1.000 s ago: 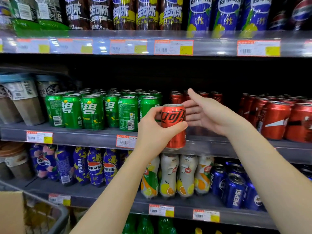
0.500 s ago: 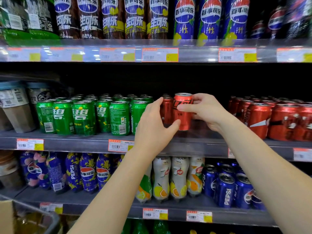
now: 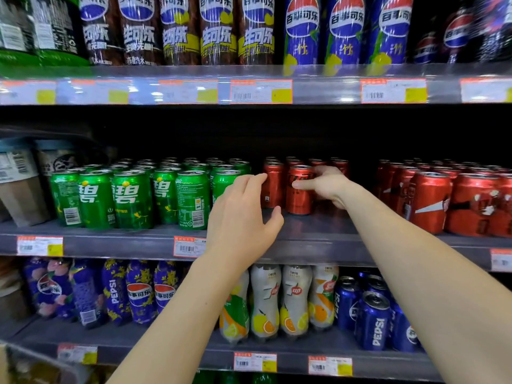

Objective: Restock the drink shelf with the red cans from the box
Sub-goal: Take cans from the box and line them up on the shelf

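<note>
At the left of the grey metal middle shelf (image 3: pixel 318 241) stand rows of glossy green aluminium drink cans (image 3: pixel 133 198). Just right of them the left hand (image 3: pixel 241 217) hovers before the shelf lip, released, with its fingers spread and holding nothing. Its index tip lies close to a second red can (image 3: pixel 273 187); whether it touches I cannot tell. Just beside that one stands the red aluminium cola can (image 3: pixel 299 200), upright, long axis vertical, its base on the shelf as far as can be seen. The right hand (image 3: pixel 329 185) grasps it, thumb across the front and fingers round the far side. This hand is plainly the nearer, so letting go and drawing back toward the near right seems its job. Farther right, past a bare gap, a block of red cans (image 3: pixel 432 200) fills the shelf.
</note>
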Motion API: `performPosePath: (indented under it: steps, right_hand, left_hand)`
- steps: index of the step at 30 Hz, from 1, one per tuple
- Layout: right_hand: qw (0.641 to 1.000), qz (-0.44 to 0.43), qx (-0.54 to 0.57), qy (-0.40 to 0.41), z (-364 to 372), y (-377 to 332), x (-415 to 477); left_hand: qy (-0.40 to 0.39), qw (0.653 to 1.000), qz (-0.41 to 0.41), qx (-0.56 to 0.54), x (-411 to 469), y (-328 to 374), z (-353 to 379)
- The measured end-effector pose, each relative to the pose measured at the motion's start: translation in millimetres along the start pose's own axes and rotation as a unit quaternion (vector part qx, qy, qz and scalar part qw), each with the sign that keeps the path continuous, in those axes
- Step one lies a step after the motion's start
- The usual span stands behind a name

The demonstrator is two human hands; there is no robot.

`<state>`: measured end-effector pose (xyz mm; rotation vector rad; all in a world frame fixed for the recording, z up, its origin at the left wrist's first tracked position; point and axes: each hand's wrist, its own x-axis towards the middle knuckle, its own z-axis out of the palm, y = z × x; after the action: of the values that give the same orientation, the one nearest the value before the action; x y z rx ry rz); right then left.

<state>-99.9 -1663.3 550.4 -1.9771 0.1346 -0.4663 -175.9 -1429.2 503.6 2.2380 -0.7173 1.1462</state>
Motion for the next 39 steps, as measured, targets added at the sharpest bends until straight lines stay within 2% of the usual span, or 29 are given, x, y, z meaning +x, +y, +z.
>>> performPosePath:
  steps: [8, 17, 21, 26, 30, 34, 39]
  right_hand:
    - [0.994, 0.019, -0.081, 0.072, 10, 0, 19]
    - [0.986, 0.017, -0.135, 0.098, 17, 3, 19]
    - [0.973, 0.009, -0.207, 0.098, 11, -2, 1]
    - [0.942, -0.076, -0.319, 0.067, -3, 3, -36]
    - [0.928, -0.128, -0.346, 0.051, -10, 10, -67]
    - [0.918, -0.135, -0.37, 0.047, -24, 29, -72]
    - [0.938, -0.113, -0.327, 0.025, -33, 28, -74]
  left_hand:
    - [-0.016, 1.0, -0.003, -0.006, -7, -4, 8]
    - [-0.029, 0.999, 0.003, -0.016, -6, -1, 13]
    - [-0.05, 0.999, 0.006, -0.005, 1, 8, 14]
    - [-0.073, 0.997, 0.002, 0.022, 4, 21, 11]
    - [-0.115, 0.991, 0.026, 0.063, 4, 31, 10]
    - [-0.148, 0.983, 0.035, 0.1, 20, 31, 19]
    - [-0.233, 0.967, 0.019, 0.103, 34, 23, 20]
